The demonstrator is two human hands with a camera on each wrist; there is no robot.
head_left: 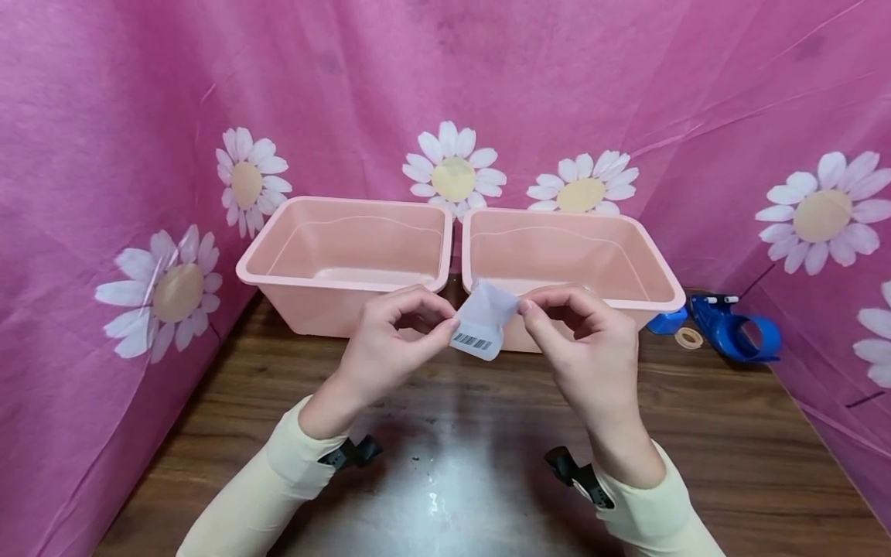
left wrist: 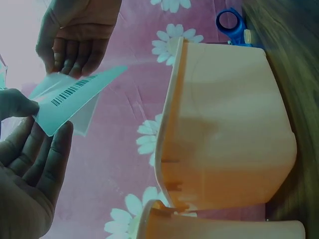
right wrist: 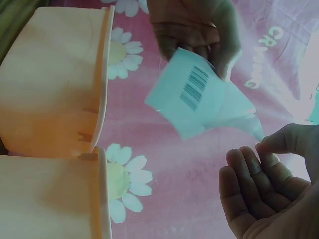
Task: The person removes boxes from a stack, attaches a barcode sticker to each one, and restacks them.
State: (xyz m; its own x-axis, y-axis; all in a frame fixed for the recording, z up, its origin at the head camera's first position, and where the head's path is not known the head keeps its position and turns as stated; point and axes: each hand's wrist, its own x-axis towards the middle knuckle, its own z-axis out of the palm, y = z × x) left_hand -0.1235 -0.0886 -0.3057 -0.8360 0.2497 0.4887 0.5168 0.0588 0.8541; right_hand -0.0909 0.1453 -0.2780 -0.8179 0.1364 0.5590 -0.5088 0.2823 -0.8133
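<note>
Between both hands hangs a small white barcode label (head_left: 476, 341), with a thin translucent sheet (head_left: 490, 303) folding away from its upper part. My left hand (head_left: 393, 333) pinches the label's edge beside the barcode, between thumb and fingertips. With thumb and index finger, my right hand (head_left: 592, 348) pinches the far corner of the sheet. In the right wrist view that corner (right wrist: 256, 132) stretches to a narrow point at the right fingertips, while the other right fingers stay loosely bent. The left wrist view shows the label (left wrist: 75, 99) tilted, the sheet spreading behind it.
Two pink bins stand side by side behind the hands, a left bin (head_left: 313, 309) and a right bin (head_left: 661, 298). A blue tape dispenser (head_left: 738, 329) and a small tape ring (head_left: 688, 338) lie right of them on the wooden table (head_left: 731, 433). Pink flowered cloth (head_left: 348, 93) surrounds the table.
</note>
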